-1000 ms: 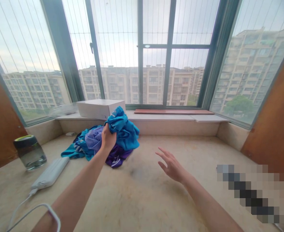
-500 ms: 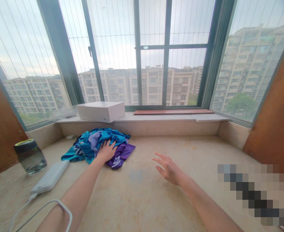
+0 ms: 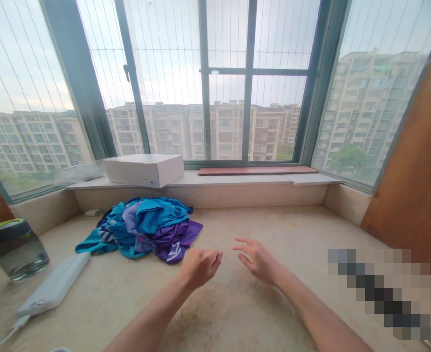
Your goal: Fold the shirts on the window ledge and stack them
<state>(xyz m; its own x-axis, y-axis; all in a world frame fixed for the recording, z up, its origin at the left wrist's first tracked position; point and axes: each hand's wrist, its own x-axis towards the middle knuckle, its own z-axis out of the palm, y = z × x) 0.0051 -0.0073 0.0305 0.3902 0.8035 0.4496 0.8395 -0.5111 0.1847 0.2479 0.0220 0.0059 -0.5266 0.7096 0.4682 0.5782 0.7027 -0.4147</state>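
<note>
A crumpled heap of blue and purple clothes [image 3: 160,217] lies on the stone ledge [image 3: 266,220], left of the middle. Just to the right of its front edge is my left hand [image 3: 201,266], its fingers curled in and closed, with nothing seen in them. Facing it across a small gap, my right hand [image 3: 255,259] hovers over the stone with fingers apart and holds nothing. Neither hand touches the clothes.
At the left stand a bottle with a dark lid [image 3: 16,249] and a white power bank [image 3: 54,283] with a cable. A white box [image 3: 144,170] and a reddish board [image 3: 257,170] rest on the raised sill. A blurred patch covers the lower right.
My left hand has come off the clothes and moved right, its spread fingers now curled in. My right hand stays nearly in place. The view has turned slightly to the right.
</note>
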